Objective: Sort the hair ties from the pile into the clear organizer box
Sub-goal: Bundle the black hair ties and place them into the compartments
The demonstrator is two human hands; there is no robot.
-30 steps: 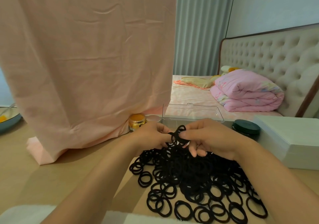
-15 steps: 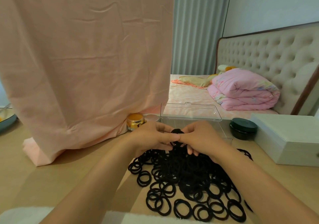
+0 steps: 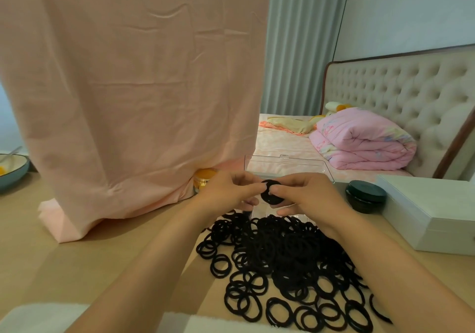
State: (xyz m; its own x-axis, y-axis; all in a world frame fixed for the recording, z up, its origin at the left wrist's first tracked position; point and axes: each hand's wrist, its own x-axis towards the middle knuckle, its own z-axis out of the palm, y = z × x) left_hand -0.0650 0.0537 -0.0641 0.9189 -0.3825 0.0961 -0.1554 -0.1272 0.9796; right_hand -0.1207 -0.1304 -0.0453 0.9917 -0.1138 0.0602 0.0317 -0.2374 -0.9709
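Note:
A large pile of black hair ties (image 3: pixel 285 260) lies on the wooden table in front of me. Both hands hold a small bundle of black hair ties (image 3: pixel 270 191) above the pile's far edge. My left hand (image 3: pixel 228 191) pinches the bundle's left side and my right hand (image 3: pixel 305 196) pinches its right side. Directly behind the hands stands the clear organizer box (image 3: pixel 288 164) with its lid raised; its lower part is mostly hidden by my hands.
A pink cloth (image 3: pixel 133 88) hangs over the table at left. A gold-lidded jar (image 3: pixel 204 177) sits by the cloth, a dark round tin (image 3: pixel 365 195) and a white box (image 3: pixel 431 209) at right, a bowl (image 3: pixel 12 171) at far left. A bed lies beyond.
My hands have lifted the bundle of hair ties off the pile and gathered it tighter, moving it a little toward the clear box.

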